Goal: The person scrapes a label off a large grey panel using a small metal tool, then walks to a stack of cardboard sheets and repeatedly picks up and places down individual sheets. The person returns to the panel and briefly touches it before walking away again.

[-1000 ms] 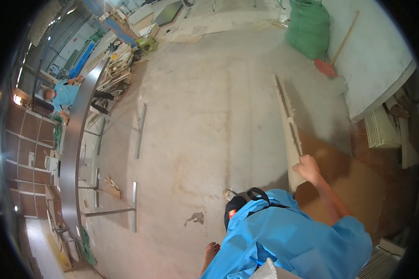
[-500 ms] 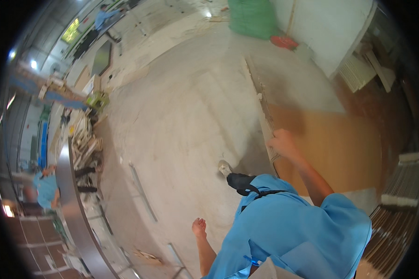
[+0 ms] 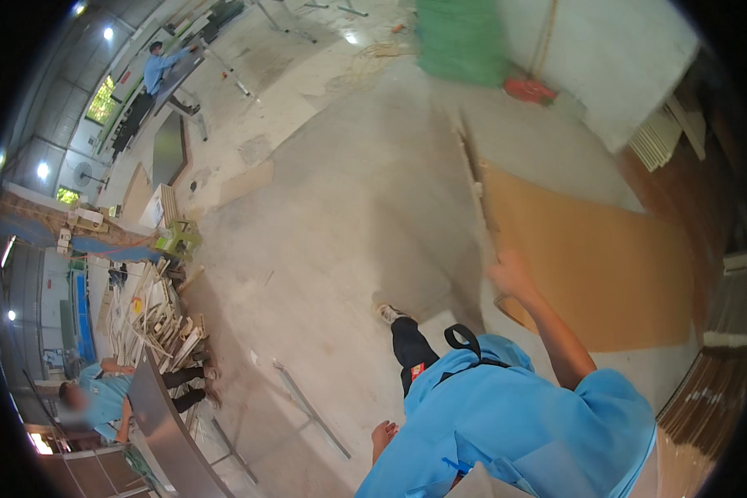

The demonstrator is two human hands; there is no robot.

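Note:
My right hand is closed on the left edge of a large brown cardboard sheet. The sheet's near corner bends upward just below my fingers, and its long edge stretches away to the far side. My left hand hangs low beside my blue shirt, fingers curled, with nothing visible in it; the shirt partly hides the arm.
Stacked sheets stand close on my right. A green sack and a red bundle lie ahead by a white wall. Leftward are a scrap pile, metal frame bars and a co-worker at a dark panel.
The view has shifted as I step along. My right hand still grips the sheet, whose near corner now bends up. My left hand has dropped back closer to my body.

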